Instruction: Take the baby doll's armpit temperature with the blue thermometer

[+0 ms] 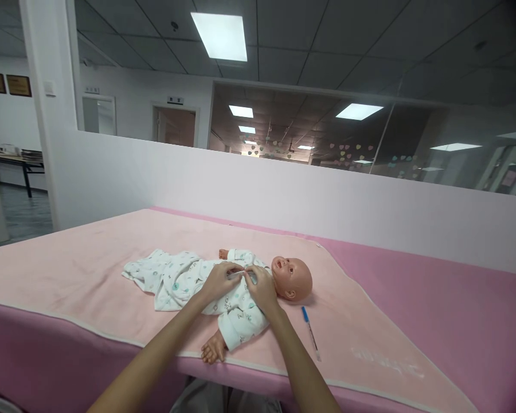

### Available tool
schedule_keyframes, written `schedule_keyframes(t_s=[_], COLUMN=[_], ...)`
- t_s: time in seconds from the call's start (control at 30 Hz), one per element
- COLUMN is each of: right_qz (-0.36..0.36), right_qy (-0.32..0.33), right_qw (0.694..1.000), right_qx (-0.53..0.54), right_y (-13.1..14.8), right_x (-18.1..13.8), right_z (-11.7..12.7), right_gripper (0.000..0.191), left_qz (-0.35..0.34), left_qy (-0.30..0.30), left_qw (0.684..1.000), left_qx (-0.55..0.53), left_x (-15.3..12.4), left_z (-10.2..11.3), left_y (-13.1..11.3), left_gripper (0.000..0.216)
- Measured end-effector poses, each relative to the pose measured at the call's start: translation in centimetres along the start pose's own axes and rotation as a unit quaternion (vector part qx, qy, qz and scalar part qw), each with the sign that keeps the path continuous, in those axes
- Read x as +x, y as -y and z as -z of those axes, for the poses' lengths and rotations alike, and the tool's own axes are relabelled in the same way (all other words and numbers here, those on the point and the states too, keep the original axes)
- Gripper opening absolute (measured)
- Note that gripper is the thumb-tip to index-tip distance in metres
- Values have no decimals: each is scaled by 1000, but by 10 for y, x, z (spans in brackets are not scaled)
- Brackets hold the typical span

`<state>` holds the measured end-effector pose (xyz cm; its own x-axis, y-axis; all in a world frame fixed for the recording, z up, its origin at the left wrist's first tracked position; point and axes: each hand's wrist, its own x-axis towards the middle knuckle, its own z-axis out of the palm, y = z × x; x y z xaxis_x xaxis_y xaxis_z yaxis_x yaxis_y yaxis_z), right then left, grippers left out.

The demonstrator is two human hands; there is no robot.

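Observation:
A baby doll lies on its back on a pale pink blanket, head to the right, dressed in a white patterned sleepsuit. My left hand and my right hand meet over the doll's chest, just below its chin. Both hands have fingers curled and pinch the front of the sleepsuit near the collar. The doll's near arm sticks out toward the table's front edge, its hand bare.
A blue-capped pen lies on the blanket right of my right forearm. The blanket covers a darker pink table. A low white partition with glass above runs behind it. An open doorway is at far left.

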<state>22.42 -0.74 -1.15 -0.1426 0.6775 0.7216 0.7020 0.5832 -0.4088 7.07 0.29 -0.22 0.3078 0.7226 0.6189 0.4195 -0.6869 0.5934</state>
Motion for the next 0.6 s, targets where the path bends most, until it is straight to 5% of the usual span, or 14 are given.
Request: schedule_keyframes(t_s=[0.3, 0.6], right_qz=[-5, -11], right_qy=[-26, -34], right_qw=[1000, 999], right_qx=[-2, -4], right_y=[-2, -2], right_x=[-4, -5], right_z=[-5, -7], right_gripper=[13, 11], left_qz=[-35, 51], left_qy=[-27, -38], left_qw=[994, 990], left_qx=[104, -126], left_x=[-7, -7], left_z=[-7, -5], left_y=[-2, -1], left_gripper=[27, 46])
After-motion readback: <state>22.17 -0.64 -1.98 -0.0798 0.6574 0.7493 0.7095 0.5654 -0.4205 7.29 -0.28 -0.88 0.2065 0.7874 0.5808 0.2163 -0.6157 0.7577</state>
